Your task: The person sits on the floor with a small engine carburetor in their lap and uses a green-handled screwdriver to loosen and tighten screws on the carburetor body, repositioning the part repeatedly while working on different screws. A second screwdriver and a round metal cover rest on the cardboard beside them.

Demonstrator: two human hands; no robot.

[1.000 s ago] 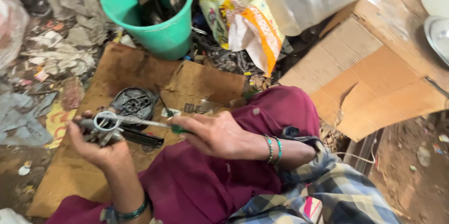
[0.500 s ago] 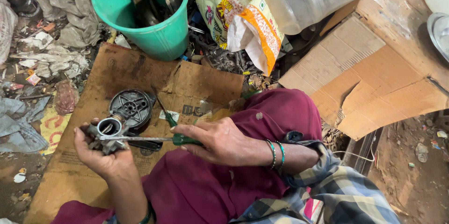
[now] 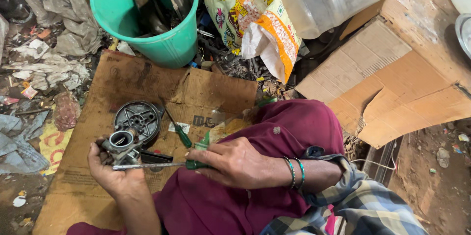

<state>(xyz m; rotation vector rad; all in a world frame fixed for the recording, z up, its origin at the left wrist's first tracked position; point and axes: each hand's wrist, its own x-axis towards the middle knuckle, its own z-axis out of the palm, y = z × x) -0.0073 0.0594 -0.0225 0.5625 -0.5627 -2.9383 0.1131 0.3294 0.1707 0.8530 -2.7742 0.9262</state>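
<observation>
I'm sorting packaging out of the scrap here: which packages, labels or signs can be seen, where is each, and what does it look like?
Printed sack: top centre, right of the green bucket; crumpled, yellow, orange and white.
Flattened cardboard box: right side; plain brown.
Cardboard sheet: on the ground under the parts; brown, small dark printed marks.
Small pale label: on that sheet, beside a green-handled screwdriver.
No signs or screens.
</observation>
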